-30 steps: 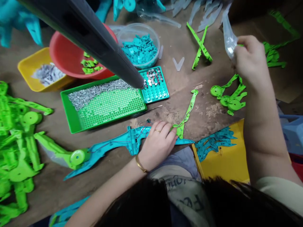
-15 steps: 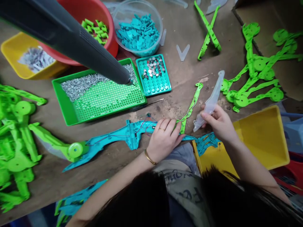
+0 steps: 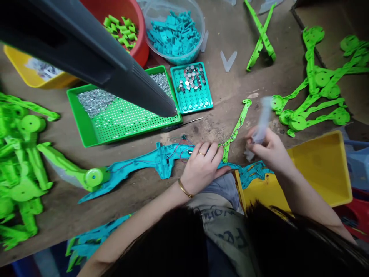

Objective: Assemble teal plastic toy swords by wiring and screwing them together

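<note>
My left hand (image 3: 203,164) presses down on a long teal plastic part (image 3: 138,169) with thin wires, and its fingers pinch the lower end of a slim green strip (image 3: 236,129) lying on the table. My right hand (image 3: 269,150) is closed on a clear translucent plastic piece (image 3: 263,120), blurred by motion, held upright just right of the green strip. A green disc-ended part (image 3: 86,177) sits joined to the teal part's left end.
A green perforated tray (image 3: 86,129) holds small metal bits, a teal tray (image 3: 201,100) holds button cells. Behind stand a red bowl (image 3: 138,23), a clear bowl (image 3: 198,19) of teal pieces and a yellow bin (image 3: 21,73). Green parts (image 3: 314,104) lie right; a yellow bin (image 3: 323,173) sits near.
My right hand came down from the far right with the clear piece to beside the green strip, then tilted it more upright. The left hand stays put.
</note>
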A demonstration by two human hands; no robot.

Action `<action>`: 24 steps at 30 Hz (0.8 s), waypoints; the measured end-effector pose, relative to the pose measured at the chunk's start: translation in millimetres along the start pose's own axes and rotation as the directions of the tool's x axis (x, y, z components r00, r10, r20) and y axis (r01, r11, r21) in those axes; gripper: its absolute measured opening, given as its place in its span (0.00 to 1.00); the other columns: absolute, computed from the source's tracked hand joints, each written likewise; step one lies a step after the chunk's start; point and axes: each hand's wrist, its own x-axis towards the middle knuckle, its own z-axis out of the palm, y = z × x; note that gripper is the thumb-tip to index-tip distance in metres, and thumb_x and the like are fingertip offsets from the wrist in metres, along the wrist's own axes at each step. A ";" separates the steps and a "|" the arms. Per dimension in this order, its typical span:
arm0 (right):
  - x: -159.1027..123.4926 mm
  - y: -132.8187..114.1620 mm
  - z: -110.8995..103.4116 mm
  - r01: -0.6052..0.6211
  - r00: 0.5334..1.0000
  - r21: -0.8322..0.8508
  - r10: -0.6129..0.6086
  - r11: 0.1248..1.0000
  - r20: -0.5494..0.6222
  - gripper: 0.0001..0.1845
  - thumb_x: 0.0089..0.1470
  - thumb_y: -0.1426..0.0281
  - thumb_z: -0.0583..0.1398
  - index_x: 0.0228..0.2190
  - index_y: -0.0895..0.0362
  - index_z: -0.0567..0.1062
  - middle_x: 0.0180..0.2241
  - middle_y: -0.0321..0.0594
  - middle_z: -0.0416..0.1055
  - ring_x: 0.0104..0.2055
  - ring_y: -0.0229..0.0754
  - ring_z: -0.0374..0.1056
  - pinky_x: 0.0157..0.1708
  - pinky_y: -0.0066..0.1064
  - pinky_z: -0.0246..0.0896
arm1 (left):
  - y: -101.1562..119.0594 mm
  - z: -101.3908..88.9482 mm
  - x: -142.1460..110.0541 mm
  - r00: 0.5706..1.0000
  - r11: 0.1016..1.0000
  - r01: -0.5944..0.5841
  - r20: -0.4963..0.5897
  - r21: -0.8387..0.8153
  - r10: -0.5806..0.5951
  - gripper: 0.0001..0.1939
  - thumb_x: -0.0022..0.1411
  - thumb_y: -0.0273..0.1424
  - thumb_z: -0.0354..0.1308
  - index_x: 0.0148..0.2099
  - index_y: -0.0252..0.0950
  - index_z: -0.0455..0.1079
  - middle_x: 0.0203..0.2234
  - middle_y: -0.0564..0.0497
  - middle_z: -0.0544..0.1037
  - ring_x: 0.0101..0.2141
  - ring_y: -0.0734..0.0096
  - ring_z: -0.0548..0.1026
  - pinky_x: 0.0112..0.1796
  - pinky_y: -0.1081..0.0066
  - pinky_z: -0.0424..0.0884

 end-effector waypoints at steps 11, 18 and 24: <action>15.4 7.7 18.8 0.380 0.925 -0.649 -0.275 0.659 0.262 0.04 0.55 0.71 0.59 0.31 0.56 0.75 0.29 0.38 0.68 0.34 0.40 0.64 0.34 0.29 0.57 | -0.3 3.4 -3.3 1.000 1.000 0.009 -0.026 -0.007 -0.010 0.28 0.65 0.48 0.49 0.52 0.28 0.69 0.47 0.37 0.74 0.47 0.53 0.70 0.51 0.56 0.66; 15.8 6.0 22.8 0.343 0.939 -0.673 -0.225 0.656 0.259 0.04 0.55 0.72 0.58 0.32 0.56 0.74 0.32 0.39 0.69 0.38 0.43 0.65 0.37 0.31 0.58 | -0.5 2.8 -3.5 0.999 1.000 -0.004 -0.038 0.013 0.005 0.27 0.64 0.47 0.51 0.52 0.29 0.69 0.47 0.38 0.74 0.47 0.54 0.70 0.50 0.57 0.66; 10.6 -8.9 0.1 0.032 0.996 -0.173 -0.046 0.984 -0.077 0.12 0.54 0.58 0.60 0.34 0.54 0.71 0.27 0.34 0.67 0.27 0.36 0.62 0.27 0.28 0.57 | -0.7 0.0 -1.4 1.000 0.999 0.002 0.011 0.034 -0.002 0.27 0.64 0.48 0.50 0.51 0.29 0.69 0.47 0.39 0.73 0.46 0.54 0.70 0.48 0.58 0.67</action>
